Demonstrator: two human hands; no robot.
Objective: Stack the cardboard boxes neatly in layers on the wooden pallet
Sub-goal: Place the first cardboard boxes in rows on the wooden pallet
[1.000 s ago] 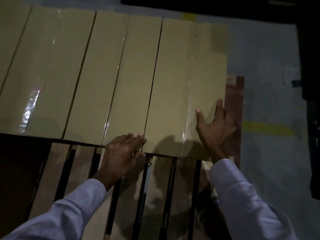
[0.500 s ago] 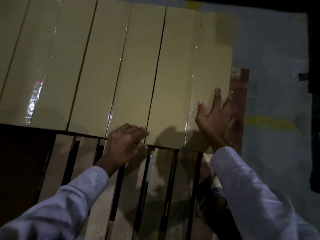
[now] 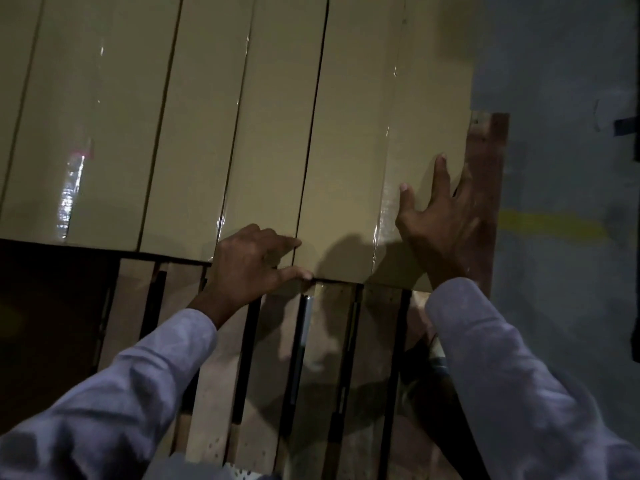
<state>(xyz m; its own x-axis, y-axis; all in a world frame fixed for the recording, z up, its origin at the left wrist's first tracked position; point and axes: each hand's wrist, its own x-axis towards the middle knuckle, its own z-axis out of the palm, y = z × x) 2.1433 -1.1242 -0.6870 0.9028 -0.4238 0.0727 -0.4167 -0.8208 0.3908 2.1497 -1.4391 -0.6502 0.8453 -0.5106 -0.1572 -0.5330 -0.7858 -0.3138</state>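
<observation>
Tan cardboard boxes (image 3: 194,133) lie flat side by side in 1 row across the far part of the wooden pallet (image 3: 325,341), whose bare slats show nearer the person. The left hand (image 3: 249,261) pinches the near left corner of the end box (image 3: 349,150) on the right, bent fingers on top at the gap to its neighbour, thumb along the near edge. The right hand (image 3: 446,220) lies flat, fingers spread apart, on that box's near right corner, beside a reddish board (image 3: 488,161) at the pallet's edge.
</observation>
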